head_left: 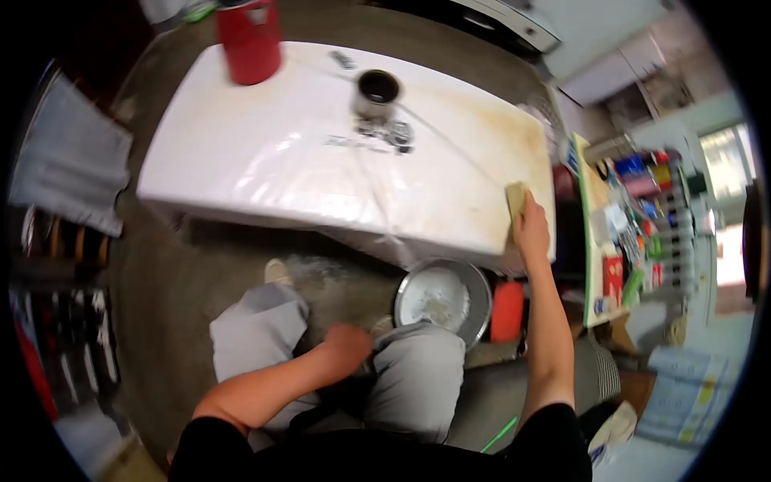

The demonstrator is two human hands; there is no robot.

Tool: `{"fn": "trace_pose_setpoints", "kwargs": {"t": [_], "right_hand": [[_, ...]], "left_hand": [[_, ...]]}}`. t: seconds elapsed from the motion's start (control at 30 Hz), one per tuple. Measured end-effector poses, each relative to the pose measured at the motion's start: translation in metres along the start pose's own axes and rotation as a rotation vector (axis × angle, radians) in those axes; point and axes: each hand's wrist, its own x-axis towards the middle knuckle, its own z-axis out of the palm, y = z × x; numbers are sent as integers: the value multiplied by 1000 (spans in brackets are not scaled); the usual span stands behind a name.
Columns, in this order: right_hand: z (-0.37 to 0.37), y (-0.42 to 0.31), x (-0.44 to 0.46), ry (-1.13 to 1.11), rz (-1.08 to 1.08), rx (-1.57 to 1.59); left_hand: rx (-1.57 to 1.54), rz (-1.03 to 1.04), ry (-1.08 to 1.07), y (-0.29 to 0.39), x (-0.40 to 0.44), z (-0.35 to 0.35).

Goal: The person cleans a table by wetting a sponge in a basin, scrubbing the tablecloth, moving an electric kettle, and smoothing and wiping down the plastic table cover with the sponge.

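At the right end of the table, my right hand (532,230) presses a beige folded cloth (516,199) against the white plastic table cover (265,161). Its fingers are wrapped over the cloth, and part of it is hidden beneath them. My left hand (350,349) hangs over my lap between my knees, smeared by motion, so its fingers cannot be made out. On the table, a metal cup (376,93) with dark contents stands near the middle, beside a dark printed pattern. A red thermos-like container (250,44) stands at the far left corner.
A metal basin (482,301) sits on the floor by my right knee, below the table's front edge. Next to it is a red object (506,312). A cluttered side table (596,265) stands at right. A bright green stick (499,434) lies on the seat.
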Motion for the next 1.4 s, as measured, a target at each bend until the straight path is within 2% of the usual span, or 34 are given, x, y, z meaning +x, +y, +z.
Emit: {"fn": "trace_pose_setpoints", "kwargs": {"t": [0.07, 0.1, 0.17, 0.2, 0.3, 0.33, 0.4, 0.47, 0.5, 0.53, 0.57, 0.6, 0.7, 0.83, 0.9, 1.0, 1.23, 1.4], "right_hand": [[4, -37, -13, 161, -227, 168], [0, -66, -21, 137, -262, 243], [7, -105, -38, -18, -245, 64], [10, -110, -42, -5, -227, 70], [14, -104, -38, 26, -206, 84], [14, -102, -39, 26, -222, 92], [16, -102, -39, 24, -225, 78], [21, -102, -41, 19, -191, 27], [24, -99, -43, 20, -196, 28], [26, -97, -42, 24, -202, 29], [28, -96, -39, 29, -209, 31], [28, -94, -38, 41, -219, 31], [35, -93, -39, 55, -230, 30], [30, -94, -41, 53, -286, 79], [31, -91, -35, 58, -340, 104], [29, -95, -36, 6, -267, 106], [24, -97, -34, -6, -299, 103], [24, -100, -35, 1, -257, 78]], "left_hand": [[28, 39, 96, -1, 0, 8], [58, 36, 140, -3, 3, 17], [59, 38, 179, -16, 5, 33], [65, 54, 199, -21, 0, 36], [-92, -2, -104, -40, -44, -11], [-140, -15, -134, -59, -53, -6], [-250, 50, 50, -108, -102, -8], [-505, 20, 164, -141, -143, -37], [-619, -19, 297, -162, -162, -41], [-712, -83, 377, -174, -188, -57], [-981, -245, 425, -183, -211, -66], [-1103, -309, 505, -203, -228, -63], [-1304, -589, 674, -259, -259, -42], [-1363, -800, 890, -341, -276, -7], [-1291, -893, 928, -366, -275, -6], [-1101, -976, 972, -392, -268, -20], [-938, -976, 923, -421, -234, -65], [-1116, -958, 927, -446, -236, -53]]}}
